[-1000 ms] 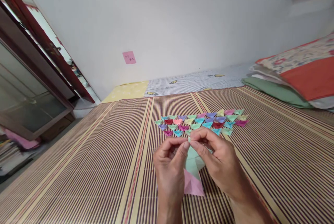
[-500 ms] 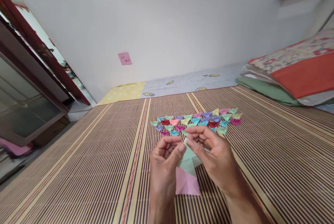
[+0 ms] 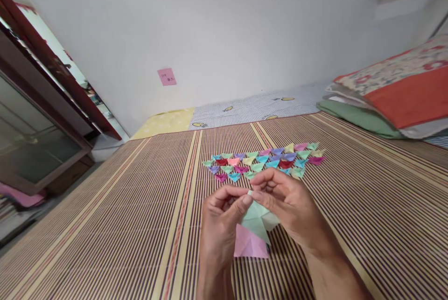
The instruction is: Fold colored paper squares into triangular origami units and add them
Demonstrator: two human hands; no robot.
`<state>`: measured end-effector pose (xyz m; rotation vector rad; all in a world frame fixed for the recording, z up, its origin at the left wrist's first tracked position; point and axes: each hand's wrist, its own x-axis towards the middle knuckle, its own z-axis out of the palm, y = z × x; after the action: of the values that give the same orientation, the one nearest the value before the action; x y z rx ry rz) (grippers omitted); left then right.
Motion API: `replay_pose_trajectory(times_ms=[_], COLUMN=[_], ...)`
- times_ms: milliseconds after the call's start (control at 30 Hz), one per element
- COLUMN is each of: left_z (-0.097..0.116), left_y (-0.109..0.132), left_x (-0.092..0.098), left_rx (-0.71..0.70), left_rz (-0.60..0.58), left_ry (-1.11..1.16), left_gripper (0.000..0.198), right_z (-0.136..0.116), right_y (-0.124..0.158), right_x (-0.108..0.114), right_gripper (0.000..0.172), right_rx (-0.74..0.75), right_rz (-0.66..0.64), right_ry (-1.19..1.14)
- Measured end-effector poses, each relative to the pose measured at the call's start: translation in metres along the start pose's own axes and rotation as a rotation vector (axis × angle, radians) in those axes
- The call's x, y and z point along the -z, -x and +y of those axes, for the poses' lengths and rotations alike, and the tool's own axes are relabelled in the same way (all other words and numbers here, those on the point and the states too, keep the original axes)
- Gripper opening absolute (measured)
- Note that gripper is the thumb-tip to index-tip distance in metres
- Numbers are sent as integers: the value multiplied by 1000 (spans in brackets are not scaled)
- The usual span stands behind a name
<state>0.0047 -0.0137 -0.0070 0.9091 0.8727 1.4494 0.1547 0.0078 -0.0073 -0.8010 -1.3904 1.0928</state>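
Observation:
A partly folded sheet of pale green paper (image 3: 255,224) hangs between my two hands above the mat. My left hand (image 3: 224,216) pinches its top edge between thumb and forefinger. Close beside it, my right hand (image 3: 285,202) pinches the same edge, thumb toward me, and covers part of the sheet. Below the green paper lies a creased pink sheet (image 3: 250,243), its left side hidden by my left hand. Just beyond my fingers, rows of small folded paper boats (image 3: 257,167) in many colours stand on the mat; my right hand hides some of them.
A striped bamboo mat (image 3: 140,225) covers the bed. Folded bedding (image 3: 402,99) is piled at the right. A pink note (image 3: 166,76) sticks to the white wall (image 3: 224,34) behind. At the left are a glass-panelled cabinet (image 3: 35,136) and a doorway.
My hands have come slightly closer together at the green paper's top edge. The paper's lower part has swung a little to the right, and less of its top corner shows.

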Motion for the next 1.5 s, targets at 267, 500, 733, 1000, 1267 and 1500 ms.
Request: replay_pose_trajectory(times_ms=[267,500,733,1000,1267,1500], left_z=[3,-4,-1,5,1,0], left_y=[2,-2,-2,3,-1,-2], left_x=[-5,-2,0,1,2,3], left_rx=[2,-51,-45,-59,19,65], left_rz=[23,128,72,59,59,-3], left_ry=[-62,-22,-66,-207,-15,-49], left_gripper=[27,35,26,22,24,26], right_z=[-2,-2,-4,-8,-5,-1], right_y=[0,-3,-1,-1,1,1], right_x=[2,2,4,3,12,17], right_gripper=[21,21,19,17,24,33], right_rx=[-36,-96,-37,2,12,-37], right_rz=[-22,-89,-37,-7,-25,30], right_ry=[-39,-55,82,221,156,92])
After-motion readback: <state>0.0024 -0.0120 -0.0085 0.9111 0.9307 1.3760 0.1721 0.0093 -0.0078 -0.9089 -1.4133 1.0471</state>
